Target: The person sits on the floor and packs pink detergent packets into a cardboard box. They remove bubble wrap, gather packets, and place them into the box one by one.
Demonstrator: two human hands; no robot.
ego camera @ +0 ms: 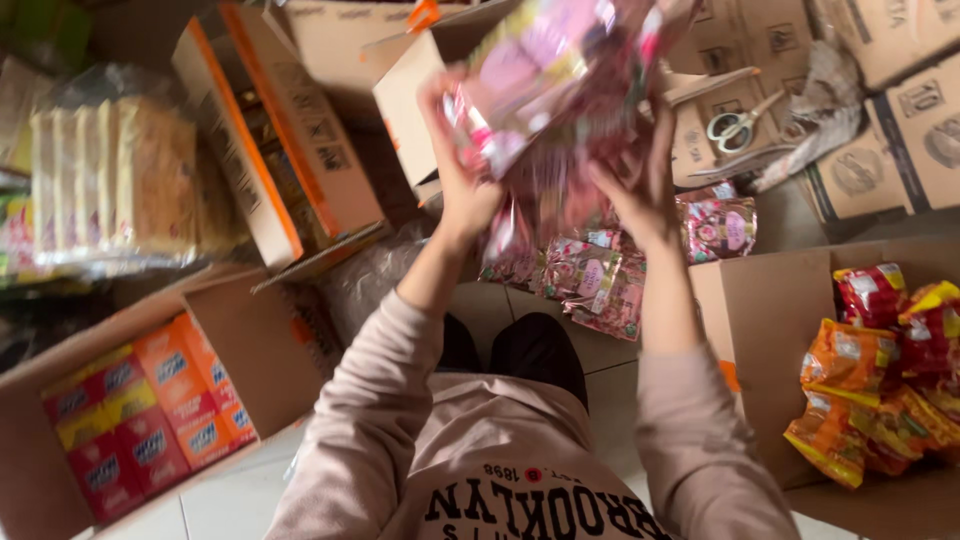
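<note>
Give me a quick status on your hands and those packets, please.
Left hand and right hand gripping pink packets, raised. More packets on floor below.

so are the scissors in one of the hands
No, the scissors lie on a cardboard box at the upper right, while both the left hand and right hand hold pink packets.

Two hands are up: the left hand (462, 185) and the right hand (638, 180). They share one bunch of pink packets (545, 90). About five more pink packets (600, 275) lie on the floor. I see one pair of scissors (738, 125). One box (60, 480) has two rows of red and orange packs (150, 415). Another box (750, 340) has a heap of orange and red bags (880, 375), too many to count. One clear bag of biscuits (115, 180) sits at the side.
</note>
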